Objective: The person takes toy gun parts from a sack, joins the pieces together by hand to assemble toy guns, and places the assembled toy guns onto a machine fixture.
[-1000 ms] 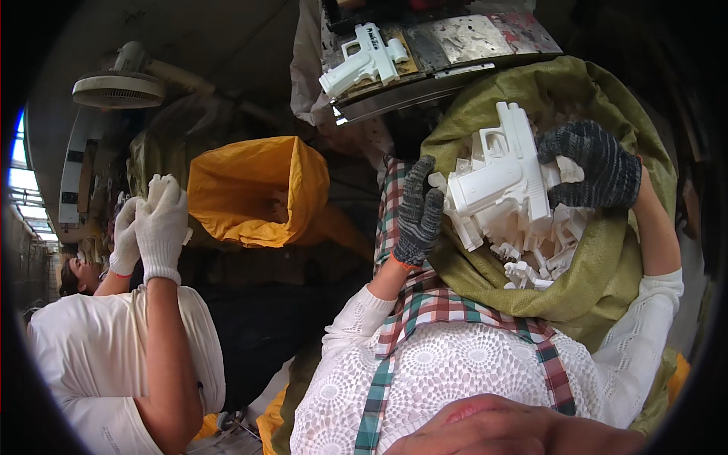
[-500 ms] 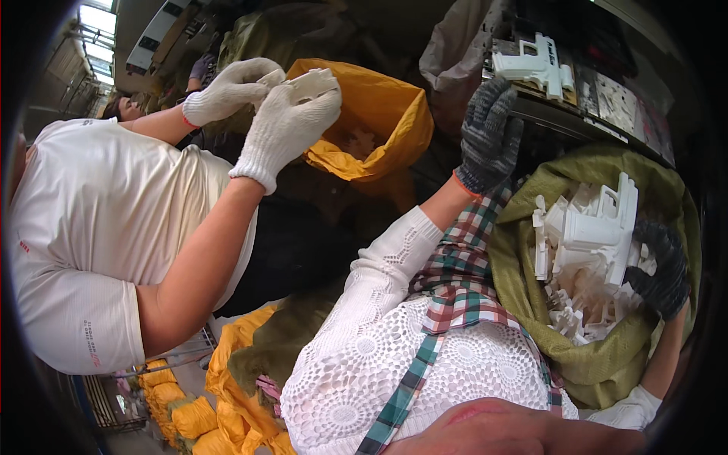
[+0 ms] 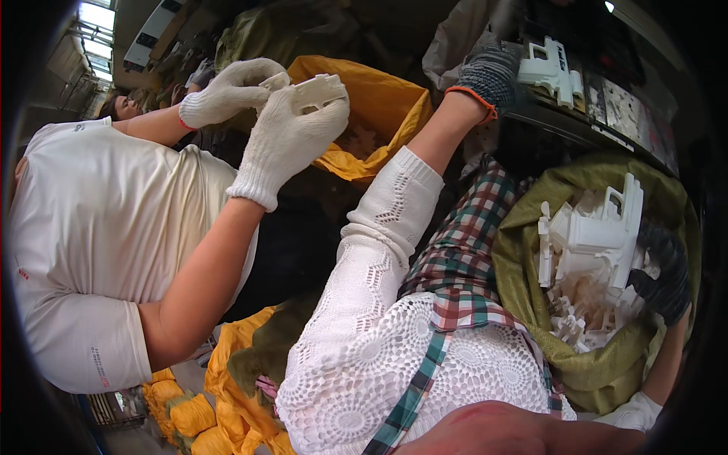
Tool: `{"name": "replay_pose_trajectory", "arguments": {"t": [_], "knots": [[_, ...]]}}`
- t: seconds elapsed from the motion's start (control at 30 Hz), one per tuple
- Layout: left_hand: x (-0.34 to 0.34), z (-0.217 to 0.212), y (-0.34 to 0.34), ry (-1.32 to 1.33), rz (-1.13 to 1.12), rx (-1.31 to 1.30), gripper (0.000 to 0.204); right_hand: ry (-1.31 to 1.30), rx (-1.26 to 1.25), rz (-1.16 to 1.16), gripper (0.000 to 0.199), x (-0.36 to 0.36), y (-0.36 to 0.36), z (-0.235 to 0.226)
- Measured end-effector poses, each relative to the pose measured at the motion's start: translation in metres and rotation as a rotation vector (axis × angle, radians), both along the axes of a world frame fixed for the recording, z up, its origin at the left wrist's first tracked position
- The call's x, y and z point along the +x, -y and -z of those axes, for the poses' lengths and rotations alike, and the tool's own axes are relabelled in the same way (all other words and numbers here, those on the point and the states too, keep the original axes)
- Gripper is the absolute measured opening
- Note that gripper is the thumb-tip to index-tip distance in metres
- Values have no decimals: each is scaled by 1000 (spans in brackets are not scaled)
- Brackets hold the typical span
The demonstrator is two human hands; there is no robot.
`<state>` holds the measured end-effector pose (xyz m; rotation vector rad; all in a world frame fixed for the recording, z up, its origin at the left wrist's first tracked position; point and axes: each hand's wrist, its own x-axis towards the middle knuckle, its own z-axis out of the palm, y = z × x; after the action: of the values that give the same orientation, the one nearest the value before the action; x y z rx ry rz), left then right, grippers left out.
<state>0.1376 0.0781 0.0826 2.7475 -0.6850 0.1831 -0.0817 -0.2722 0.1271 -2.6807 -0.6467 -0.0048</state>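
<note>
My left hand (image 3: 489, 76), in a grey knitted glove with an orange cuff, reaches up to the bench edge, left of a white plastic toy pistol (image 3: 547, 67) lying there. Motion smears its fingers, so I cannot tell whether they hold anything. At the right, my right hand (image 3: 663, 277) wears a dark glove. Its fingers curl against the edge of white plastic toy pistol parts (image 3: 603, 235) over the mouth of an olive woven sack (image 3: 523, 296). Shadow hides part of that grip. More small white plastic pieces (image 3: 588, 322) lie inside the sack.
On the left, a co-worker in white gloves (image 3: 296, 144) holds a white plastic part (image 3: 318, 91) beside an open yellow sack (image 3: 413, 114). The dark bench (image 3: 584, 125) runs along the upper right. Yellow bundles (image 3: 193, 415) lie at lower left; another person sits farther back.
My left hand has moved up and forward along the bench, its arm stretching out. The right hand stays at the toy pistol parts. The co-worker's hands have shifted slightly.
</note>
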Motion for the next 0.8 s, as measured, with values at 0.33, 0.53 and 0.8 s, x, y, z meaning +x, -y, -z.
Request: {"name": "replay_pose_trajectory", "arguments": {"t": [0.33,0.53,0.8], "knots": [[-23,20,-10,451,39,-118,55,-13,53,-49,58,57,-38,-25],[-96,81,-66,603,-111,-281,49,324,108,-164,50,134,-66,10],[-104,116,-186,14,-931,306,99,484,-211,-147,42,218,-102,50]]}}
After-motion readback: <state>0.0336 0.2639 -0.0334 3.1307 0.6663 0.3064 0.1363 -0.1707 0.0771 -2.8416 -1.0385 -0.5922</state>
